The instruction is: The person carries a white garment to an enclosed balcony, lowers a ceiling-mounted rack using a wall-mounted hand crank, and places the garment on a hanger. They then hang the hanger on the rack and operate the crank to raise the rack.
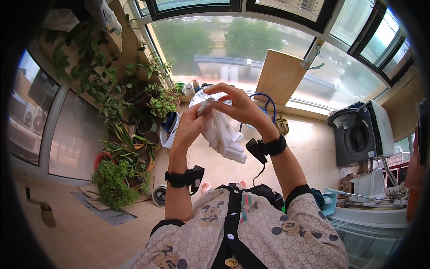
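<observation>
A piece of thin white material (220,132), perhaps cloth, hangs in loose folds in front of me. Its lower end splits into finger-like lobes; whether it is a glove I cannot tell. My left hand (191,126) pinches its gathered upper edge between thumb and fingers. Close against that edge, my right hand (240,106) has its thumb beside the left thumb and its index finger arched above. Whether the right fingertips grip the material is unclear. Each wrist wears a black strap with a small device. Behind the hands is a shiny silvery surface (199,97), partly covered.
Potted plants (117,183) crowd the left side, near a white bag (167,138). A blue-framed chair (273,106) stands ahead, beside slippers (283,124) and a leaning wooden board (280,77). At right are a washing machine (357,138) and a light blue bin (331,203).
</observation>
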Available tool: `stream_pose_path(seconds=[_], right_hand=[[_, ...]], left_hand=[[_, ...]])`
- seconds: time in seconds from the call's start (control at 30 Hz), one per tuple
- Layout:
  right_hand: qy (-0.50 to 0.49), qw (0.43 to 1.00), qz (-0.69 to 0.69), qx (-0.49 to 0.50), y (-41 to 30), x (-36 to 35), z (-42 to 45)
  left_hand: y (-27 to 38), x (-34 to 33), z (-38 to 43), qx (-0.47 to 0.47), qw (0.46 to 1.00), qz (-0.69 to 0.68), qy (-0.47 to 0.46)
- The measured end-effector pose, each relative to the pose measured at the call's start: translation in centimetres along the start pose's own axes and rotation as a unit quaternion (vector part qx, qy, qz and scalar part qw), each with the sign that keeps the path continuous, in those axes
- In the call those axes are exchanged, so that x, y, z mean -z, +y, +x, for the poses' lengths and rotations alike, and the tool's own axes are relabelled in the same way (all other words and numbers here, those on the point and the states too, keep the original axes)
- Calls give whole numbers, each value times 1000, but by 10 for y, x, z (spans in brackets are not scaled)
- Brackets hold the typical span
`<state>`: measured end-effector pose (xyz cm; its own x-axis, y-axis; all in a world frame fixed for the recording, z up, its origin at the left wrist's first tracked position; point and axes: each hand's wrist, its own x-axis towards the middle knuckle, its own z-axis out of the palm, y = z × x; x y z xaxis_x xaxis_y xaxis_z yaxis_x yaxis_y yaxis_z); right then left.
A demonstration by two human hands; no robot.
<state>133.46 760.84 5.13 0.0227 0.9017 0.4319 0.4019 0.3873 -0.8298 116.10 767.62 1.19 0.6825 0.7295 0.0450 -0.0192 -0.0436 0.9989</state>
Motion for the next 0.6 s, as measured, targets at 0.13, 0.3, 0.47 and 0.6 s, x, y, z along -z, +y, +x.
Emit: stream_pose_path(seconds=[0.13, 0.3, 0.47, 0.6], right_hand=[[19, 987, -84, -133, 9, 3, -36], [-30, 978, 3, -206, 46, -11, -57], [86, 914, 328, -222, 33, -13, -38], [115, 910, 355, -183, 32, -22, -22]], left_hand=[[-3, -1, 4, 71, 969, -232, 44], [-2, 5, 7, 99, 933, -346, 26], [-2, 15, 11, 63, 973, -219, -29], [-2, 8, 8, 61, 980, -180, -56]])
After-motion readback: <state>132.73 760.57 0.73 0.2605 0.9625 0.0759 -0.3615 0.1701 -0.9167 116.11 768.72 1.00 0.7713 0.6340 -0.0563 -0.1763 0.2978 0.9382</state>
